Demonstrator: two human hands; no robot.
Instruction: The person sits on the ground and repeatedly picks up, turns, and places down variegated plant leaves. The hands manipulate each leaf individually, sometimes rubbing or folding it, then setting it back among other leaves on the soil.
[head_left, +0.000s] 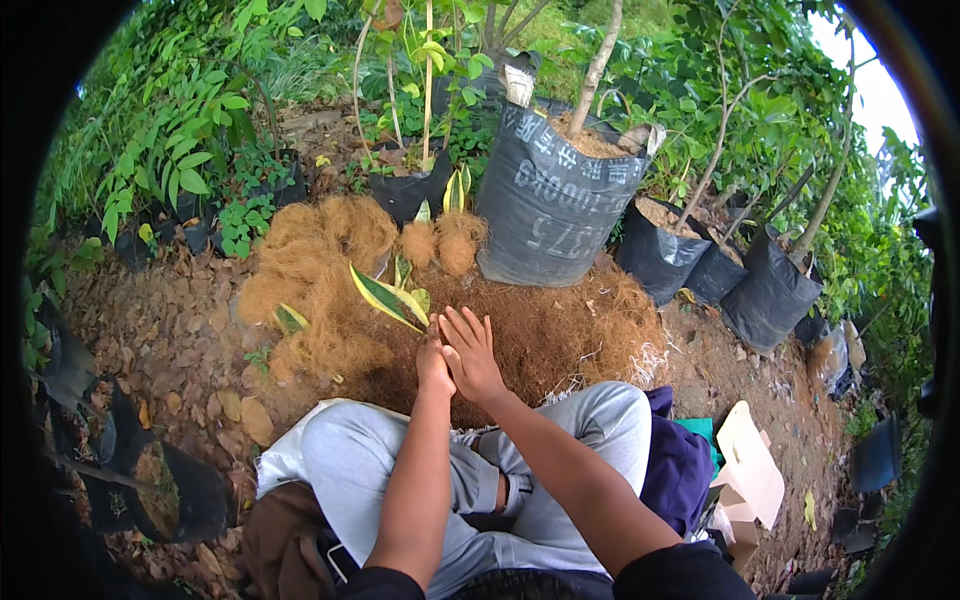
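Observation:
My left hand and my right hand are pressed together, palm to palm, above a patch of brown coco peat. Whether anything small lies between the palms is hidden. Just beyond my fingertips, a variegated snake plant leaf with yellow edges slants over the peat. Loose coconut fiber is heaped to the left, with another leaf poking out of it. Farther forward stand two snake plant cuttings with fiber-wrapped bases, side by side.
A large black grow bag with a tree stem stands ahead, bearing writing. Smaller black grow bags line the right; others lie at the lower left. Purple cloth and an opened cardboard box are by my right knee.

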